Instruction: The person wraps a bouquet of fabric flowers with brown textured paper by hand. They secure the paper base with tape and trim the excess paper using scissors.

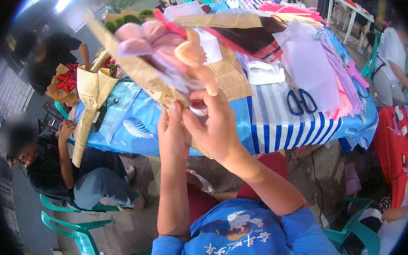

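Bouquet [160, 47] of pink and lilac petals, blurred, tilts up to the left from the two hands, above the table: the left hand [173, 131] pinches the base of its brown printed paper [147, 78], while the right hand [217, 123] curls thumb and fingers around a small white-rimmed roll [198, 111] just beside that base. Beyond lie a white plastic device [265, 74], dark-handled scissors [301, 103] and lilac sheets [306, 63]; at the left, another paper-wrapped bunch [93, 90] overhangs the blue table cover [149, 136].

Scissors [301, 103] on table [239, 119], right of held bouquet [164, 50], another bouquet [92, 92] at left end
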Demonstrator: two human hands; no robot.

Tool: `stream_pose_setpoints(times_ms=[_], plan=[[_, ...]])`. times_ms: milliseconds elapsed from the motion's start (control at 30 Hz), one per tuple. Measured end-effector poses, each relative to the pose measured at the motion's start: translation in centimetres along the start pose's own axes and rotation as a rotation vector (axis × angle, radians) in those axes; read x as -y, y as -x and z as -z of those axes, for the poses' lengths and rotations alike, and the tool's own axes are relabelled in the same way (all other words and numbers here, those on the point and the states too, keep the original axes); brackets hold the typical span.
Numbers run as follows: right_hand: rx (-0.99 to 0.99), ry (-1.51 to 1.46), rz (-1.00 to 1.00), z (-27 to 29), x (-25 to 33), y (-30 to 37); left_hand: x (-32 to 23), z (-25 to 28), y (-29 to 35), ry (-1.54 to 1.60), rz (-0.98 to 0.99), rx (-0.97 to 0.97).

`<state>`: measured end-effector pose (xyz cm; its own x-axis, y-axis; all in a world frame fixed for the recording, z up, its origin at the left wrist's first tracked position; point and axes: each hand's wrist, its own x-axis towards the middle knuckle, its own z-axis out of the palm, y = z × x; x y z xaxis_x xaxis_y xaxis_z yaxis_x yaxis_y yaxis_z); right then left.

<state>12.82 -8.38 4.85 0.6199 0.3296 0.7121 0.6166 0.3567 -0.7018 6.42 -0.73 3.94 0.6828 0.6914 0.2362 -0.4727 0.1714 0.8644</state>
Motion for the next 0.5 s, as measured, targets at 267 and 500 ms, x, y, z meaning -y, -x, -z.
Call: stream_pose_setpoints(times_ms=[267, 500], plan=[[0.114, 0.169, 0.277, 0.8, 1.3, 0.6, 0.5, 1.3, -0.4, 0.536, 0.002, 0.191], [0.082, 0.294, 0.396, -0.1, 2.8, 1.0, 0.9, 3.1, -0.4, 0.49, 0.031, 0.296]])
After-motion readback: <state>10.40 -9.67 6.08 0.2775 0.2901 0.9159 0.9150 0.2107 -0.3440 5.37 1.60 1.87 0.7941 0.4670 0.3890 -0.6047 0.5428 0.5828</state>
